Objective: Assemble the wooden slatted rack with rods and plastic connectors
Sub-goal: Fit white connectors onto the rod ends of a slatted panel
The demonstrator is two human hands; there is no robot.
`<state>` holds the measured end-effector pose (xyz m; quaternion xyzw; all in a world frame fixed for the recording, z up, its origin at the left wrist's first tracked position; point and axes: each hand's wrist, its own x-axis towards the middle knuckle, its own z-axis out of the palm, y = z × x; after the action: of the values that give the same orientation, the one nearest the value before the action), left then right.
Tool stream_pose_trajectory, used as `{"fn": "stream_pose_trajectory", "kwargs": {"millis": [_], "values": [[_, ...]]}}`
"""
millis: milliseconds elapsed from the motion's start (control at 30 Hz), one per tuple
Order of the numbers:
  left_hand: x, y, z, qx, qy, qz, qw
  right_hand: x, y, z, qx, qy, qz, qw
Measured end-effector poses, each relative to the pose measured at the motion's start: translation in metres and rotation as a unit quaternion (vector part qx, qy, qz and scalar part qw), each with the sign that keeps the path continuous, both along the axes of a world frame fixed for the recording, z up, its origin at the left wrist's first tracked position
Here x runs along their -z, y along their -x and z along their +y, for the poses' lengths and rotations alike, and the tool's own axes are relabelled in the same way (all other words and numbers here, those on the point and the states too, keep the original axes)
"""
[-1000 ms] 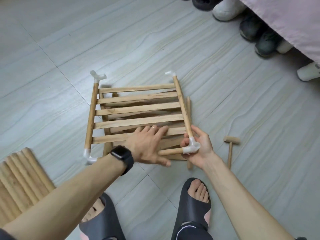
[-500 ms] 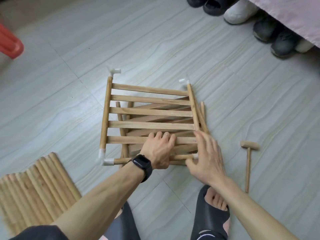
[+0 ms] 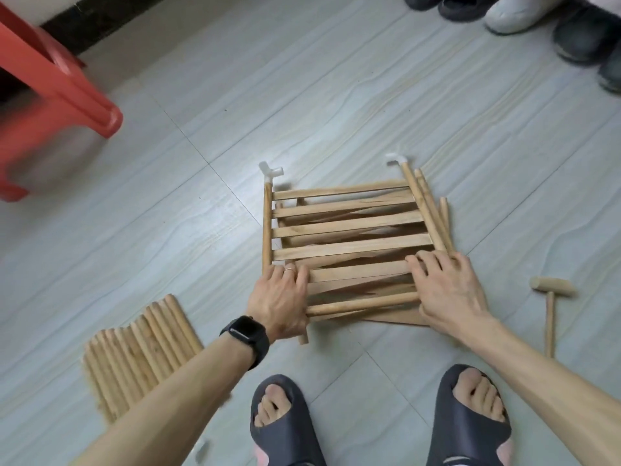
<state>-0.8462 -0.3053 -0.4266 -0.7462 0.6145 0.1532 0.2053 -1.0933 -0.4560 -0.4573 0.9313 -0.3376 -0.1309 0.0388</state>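
Wooden slats lie under both hands. The left hand [image 3: 279, 297], a black watch [image 3: 247, 334] on its wrist, lies palm-down over the near left corner of the slatted rack [image 3: 349, 230]. Its fingers are lightly bent onto a slat and grip nothing that shows; the thumb is hidden. The near rod [image 3: 363, 302] runs between the hands, both its ends covered by the palms. The right hand [image 3: 450, 287] lies flat on the near right corner, fingers spread and almost straight across the slats, holding nothing.

The rack lies on the floor [image 3: 336, 95], stretching away from both hands, over a second slatted panel askew beneath it. White plastic connectors [image 3: 270, 169] cap its two far corners.

Left of the left hand, well apart across bare tile, lies a bundle of loose rods [image 3: 137, 348]. Far beyond that hand stands a red stool [image 3: 60, 89]. Right of the right hand, apart from the rack's edge, lies a small wooden mallet [image 3: 551, 297].
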Motion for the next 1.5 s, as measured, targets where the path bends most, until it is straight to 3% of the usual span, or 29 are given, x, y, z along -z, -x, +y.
{"fn": "stream_pose_trajectory", "kwargs": {"millis": [167, 300, 433, 667, 900, 1000, 1067, 1100, 1133, 1200, 1233, 1267, 1367, 1433, 1500], "values": [[0.002, 0.01, -0.003, 0.043, -0.015, -0.063, 0.997, -0.007, -0.015, 0.014, 0.021, -0.022, 0.017, 0.999], [-0.006, 0.011, -0.011, 0.079, 0.012, -0.075, 0.994, 0.0, -0.034, 0.027, -0.019, -0.081, -0.026, 0.996], [-0.008, 0.012, -0.02, 0.084, 0.014, -0.072, 0.994, 0.001, -0.044, 0.017, 0.013, -0.104, -0.08, 0.991], [-0.01, 0.012, -0.023, 0.038, 0.04, -0.069, 0.996, -0.001, -0.045, 0.001, -0.011, -0.033, -0.117, 0.993], [-0.035, -0.017, -0.04, 0.008, 0.125, -0.114, 0.986, -0.037, -0.083, -0.024, -0.02, 0.018, -0.169, 0.985], [-0.044, -0.027, -0.05, -0.039, 0.19, -0.141, 0.971, -0.057, -0.092, -0.017, 0.032, 0.025, -0.256, 0.966], [-0.051, -0.03, -0.06, -0.075, 0.231, -0.147, 0.959, -0.07, -0.092, 0.002, 0.128, -0.046, -0.421, 0.897], [-0.054, -0.03, -0.066, -0.095, 0.247, -0.149, 0.953, -0.077, -0.093, 0.012, 0.211, -0.131, -0.505, 0.827], [-0.056, -0.029, -0.071, -0.116, 0.265, -0.146, 0.946, -0.088, -0.098, 0.017, 0.315, -0.251, -0.552, 0.731], [-0.061, -0.022, -0.078, -0.15, 0.304, -0.127, 0.932, -0.096, -0.114, 0.011, 0.486, -0.489, -0.544, 0.478], [-0.062, -0.016, -0.08, -0.159, 0.318, -0.117, 0.927, -0.098, -0.122, 0.001, 0.506, -0.551, -0.529, 0.401], [-0.062, -0.008, -0.08, -0.16, 0.327, -0.109, 0.925, -0.102, -0.13, -0.01, 0.511, -0.569, -0.53, 0.365], [-0.068, 0.012, -0.08, -0.148, 0.348, -0.094, 0.921, -0.118, -0.15, -0.042, 0.555, -0.541, -0.546, 0.318], [-0.072, 0.018, -0.081, -0.135, 0.351, -0.09, 0.922, -0.126, -0.157, -0.055, 0.571, -0.515, -0.555, 0.317], [-0.079, 0.019, -0.085, -0.133, 0.345, -0.072, 0.927, -0.131, -0.162, -0.063, 0.578, -0.478, -0.564, 0.345]]}}
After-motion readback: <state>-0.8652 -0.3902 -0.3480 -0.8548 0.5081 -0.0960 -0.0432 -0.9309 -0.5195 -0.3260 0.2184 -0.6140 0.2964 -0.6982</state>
